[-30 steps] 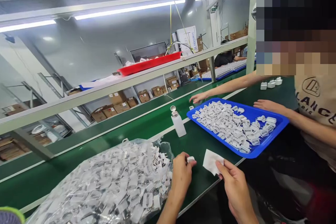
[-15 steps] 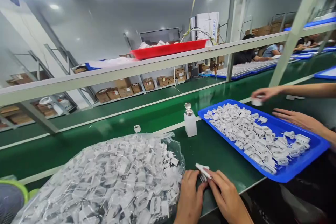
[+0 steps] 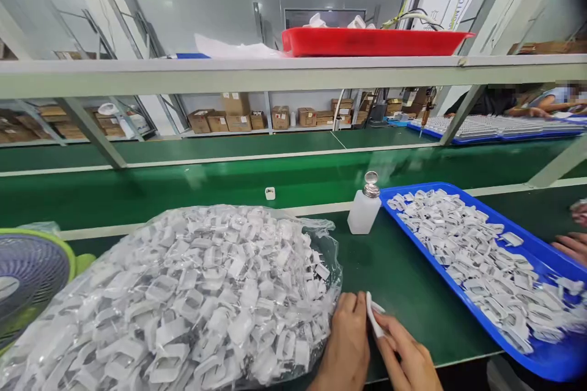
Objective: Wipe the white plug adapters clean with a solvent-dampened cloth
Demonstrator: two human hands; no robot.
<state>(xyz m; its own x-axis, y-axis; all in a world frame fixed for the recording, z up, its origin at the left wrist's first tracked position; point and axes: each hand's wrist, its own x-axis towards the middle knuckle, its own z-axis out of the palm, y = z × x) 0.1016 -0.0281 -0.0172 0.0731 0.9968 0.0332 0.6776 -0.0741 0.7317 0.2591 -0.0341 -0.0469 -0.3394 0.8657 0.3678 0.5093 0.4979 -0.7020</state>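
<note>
My left hand (image 3: 347, 337) is closed beside the right edge of a clear plastic bag (image 3: 331, 229); whatever its curled fingers grip is hidden. My right hand (image 3: 406, 351) pinches a thin white piece (image 3: 373, 319) that looks like folded cloth, its edge touching the fingers of my left hand. Heaped in the bag are many white plastic plug housings (image 3: 238, 266). A white pump bottle (image 3: 364, 212) with a metal top, its lid tipped up, stands beyond my hands. To the right, a blue tray (image 3: 440, 266) holds more white housings (image 3: 477, 244).
One white housing (image 3: 270, 193) lies alone on the green belt (image 3: 220, 186). A green-rimmed fan (image 3: 34, 269) is at the left. Overhead, a shelf beam (image 3: 229, 79) carries a red tray (image 3: 367, 43). A co-worker's hand (image 3: 573, 247) is by the blue tray's far right.
The view has turned to the right and levelled. My hands stay together, with the white piece now more upright between them. The co-worker's hands have shifted to the picture's right edge.
</note>
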